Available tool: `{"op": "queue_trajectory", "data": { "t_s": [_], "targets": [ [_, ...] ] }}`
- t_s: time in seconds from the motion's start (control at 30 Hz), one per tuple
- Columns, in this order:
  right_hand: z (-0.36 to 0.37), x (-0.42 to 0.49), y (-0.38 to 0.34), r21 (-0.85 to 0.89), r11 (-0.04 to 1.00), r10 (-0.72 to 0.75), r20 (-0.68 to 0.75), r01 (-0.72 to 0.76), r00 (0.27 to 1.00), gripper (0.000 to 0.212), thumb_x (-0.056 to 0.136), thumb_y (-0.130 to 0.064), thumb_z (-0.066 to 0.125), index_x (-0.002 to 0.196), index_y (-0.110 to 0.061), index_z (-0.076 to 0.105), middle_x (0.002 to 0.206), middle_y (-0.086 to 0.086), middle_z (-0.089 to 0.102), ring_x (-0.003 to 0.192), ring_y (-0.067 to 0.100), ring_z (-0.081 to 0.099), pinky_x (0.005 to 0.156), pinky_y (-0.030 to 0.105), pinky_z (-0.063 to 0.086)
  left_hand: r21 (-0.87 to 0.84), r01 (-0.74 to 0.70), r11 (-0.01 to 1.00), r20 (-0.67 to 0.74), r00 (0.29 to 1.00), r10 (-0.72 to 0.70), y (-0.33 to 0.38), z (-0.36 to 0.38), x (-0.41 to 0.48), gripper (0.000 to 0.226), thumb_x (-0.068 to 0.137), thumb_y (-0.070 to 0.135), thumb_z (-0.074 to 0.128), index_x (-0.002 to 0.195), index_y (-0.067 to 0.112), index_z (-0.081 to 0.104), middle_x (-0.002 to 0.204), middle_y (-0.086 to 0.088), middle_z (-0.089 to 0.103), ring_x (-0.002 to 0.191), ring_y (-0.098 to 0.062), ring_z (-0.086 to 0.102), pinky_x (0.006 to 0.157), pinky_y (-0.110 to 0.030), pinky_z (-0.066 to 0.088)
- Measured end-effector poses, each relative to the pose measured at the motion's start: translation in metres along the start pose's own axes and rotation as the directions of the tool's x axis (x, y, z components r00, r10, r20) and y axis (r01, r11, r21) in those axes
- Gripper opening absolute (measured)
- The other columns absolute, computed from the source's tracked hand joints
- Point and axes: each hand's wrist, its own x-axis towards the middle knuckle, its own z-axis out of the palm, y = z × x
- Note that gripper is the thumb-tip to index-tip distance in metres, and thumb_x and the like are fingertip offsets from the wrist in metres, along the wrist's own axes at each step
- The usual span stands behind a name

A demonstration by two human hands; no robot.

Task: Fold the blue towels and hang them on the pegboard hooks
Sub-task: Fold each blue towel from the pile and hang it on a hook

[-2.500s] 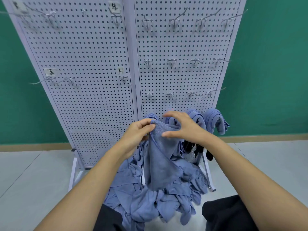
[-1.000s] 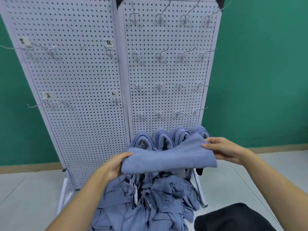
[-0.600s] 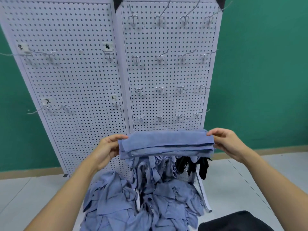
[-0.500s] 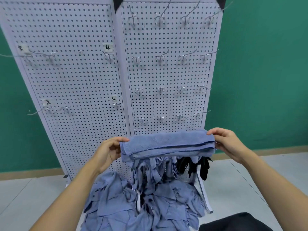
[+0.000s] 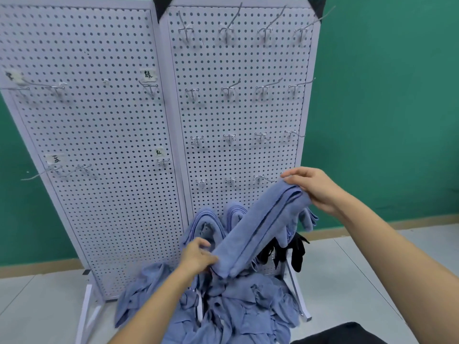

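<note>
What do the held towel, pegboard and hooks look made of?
Towel: soft blue terry or microfibre; fuzzy nap, limp folds. Pegboard: white painted sheet, probably metal; evenly punched holes. Hooks: thin bare wire, likely steel; shiny grey.

pegboard [image 5: 104,120] | 绿 lbl [image 5: 148,74] | 红 lbl [image 5: 158,152] | left lbls [image 5: 55,158] blurry

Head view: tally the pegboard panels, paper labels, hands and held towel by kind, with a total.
Pegboard panels: 2
Paper labels: 4
Left hand and right hand: 2
Folded towel in their grip: 1
Total: 9
</note>
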Motion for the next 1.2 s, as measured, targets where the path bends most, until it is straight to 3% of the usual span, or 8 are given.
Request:
{"op": "queue_trajectory", "data": {
  "t_s": [0.13, 0.27, 0.37, 0.5, 0.8, 0.93, 1.1, 1.2],
  "targets": [
    [0.014, 0.009, -0.021, -0.115, 0.993, 0.027, 0.060, -0.020, 0.998, 0.005, 0.086, -0.004, 0.066, 0.085, -0.009, 0.067, 0.080, 0.004, 0.068, 0.063, 0.007, 0.064, 0.059, 0.018, 0.052, 0.275, -0.134, 0.952, 0.113, 0.988, 0.106, 0.018, 0.033, -0.009, 0.040, 0.083, 0.019, 0.070, 0.120, 0.012, 0.057, 0.097, -0.001, 0.061, 0.090, -0.015, 0.058, 0.084, -0.027, 0.048],
    [0.028, 0.011, -0.033, -0.233, 0.972, 0.031, 0.074, -0.012, 0.997, 0.001, 0.086, -0.007, 0.067, 0.088, -0.007, 0.066, 0.071, 0.003, 0.064, 0.048, 0.001, 0.056, 0.048, 0.014, 0.044, 0.015, -0.262, 0.965, 0.169, 0.952, 0.256, 0.059, 0.068, -0.028, 0.075, 0.082, 0.038, 0.072, 0.144, 0.021, 0.032, 0.138, 0.006, 0.043, 0.127, -0.014, 0.044, 0.099, -0.028, 0.041],
    [0.028, 0.011, -0.042, -0.221, 0.975, 0.022, 0.056, -0.009, 0.998, 0.008, 0.088, -0.007, 0.066, 0.095, -0.003, 0.065, 0.065, 0.003, 0.056, 0.036, -0.001, 0.046, 0.039, 0.012, 0.036, -0.207, -0.325, 0.923, 0.115, 0.929, 0.353, 0.089, 0.093, -0.037, 0.078, 0.072, 0.045, 0.079, 0.132, 0.034, 0.031, 0.129, 0.022, 0.043, 0.122, -0.003, 0.043, 0.096, -0.020, 0.041],
    [0.011, 0.014, -0.052, -0.079, 0.997, -0.005, 0.000, 0.005, 1.000, 0.004, 0.088, -0.008, 0.065, 0.084, -0.007, 0.067, 0.072, 0.007, 0.058, 0.040, 0.002, 0.048, 0.044, 0.013, 0.042, -0.107, -0.415, 0.903, -0.127, 0.907, 0.402, 0.105, 0.119, -0.029, 0.115, 0.053, 0.062, 0.080, 0.146, 0.029, 0.021, 0.146, 0.009, 0.038, 0.135, -0.013, 0.036, 0.109, -0.040, 0.038],
    [-0.105, 0.020, 0.031, 0.285, 0.943, 0.225, -0.171, -0.170, 0.959, 0.011, 0.092, -0.001, 0.054, 0.085, 0.000, 0.063, 0.074, 0.009, 0.063, 0.055, 0.011, 0.060, 0.046, 0.019, 0.047, -0.025, -0.564, 0.825, -0.322, 0.786, 0.528, 0.122, 0.120, -0.005, 0.019, 0.091, 0.020, 0.061, 0.108, 0.025, 0.067, 0.097, 0.020, 0.065, 0.088, 0.009, 0.059, 0.072, -0.008, 0.047],
    [-0.128, 0.021, 0.078, 0.004, 0.957, 0.283, -0.205, -0.289, 0.937, 0.014, 0.092, -0.004, 0.056, 0.097, 0.005, 0.066, 0.097, 0.018, 0.065, 0.076, 0.022, 0.060, 0.066, 0.030, 0.056, 0.077, -0.533, 0.843, -0.287, 0.798, 0.530, 0.138, 0.134, 0.012, 0.017, 0.091, 0.026, 0.061, 0.106, 0.024, 0.070, 0.094, 0.016, 0.068, 0.085, -0.001, 0.061, 0.076, -0.027, 0.054],
    [-0.117, 0.027, 0.053, -0.388, 0.922, -0.015, -0.042, -0.003, 0.999, 0.037, 0.091, -0.039, 0.060, 0.121, -0.017, 0.061, 0.123, -0.006, 0.061, 0.108, 0.007, 0.055, 0.089, 0.022, 0.041, 0.213, -0.538, 0.816, -0.234, 0.783, 0.577, 0.179, 0.149, 0.023, 0.017, 0.092, 0.025, 0.058, 0.103, 0.024, 0.071, 0.096, 0.010, 0.070, 0.085, -0.009, 0.062, 0.072, -0.032, 0.054],
    [-0.109, 0.042, 0.045, -0.741, 0.662, -0.036, 0.115, 0.110, 0.993, 0.061, 0.079, -0.045, 0.071, 0.133, -0.030, 0.048, 0.125, -0.015, 0.054, 0.113, 0.007, 0.051, 0.091, 0.027, 0.043, 0.219, -0.548, 0.807, -0.204, 0.783, 0.588, 0.204, 0.159, 0.032, 0.014, 0.090, 0.023, 0.059, 0.096, 0.025, 0.071, 0.091, 0.011, 0.070, 0.083, -0.011, 0.063, 0.072, -0.033, 0.054]
  ]
}}
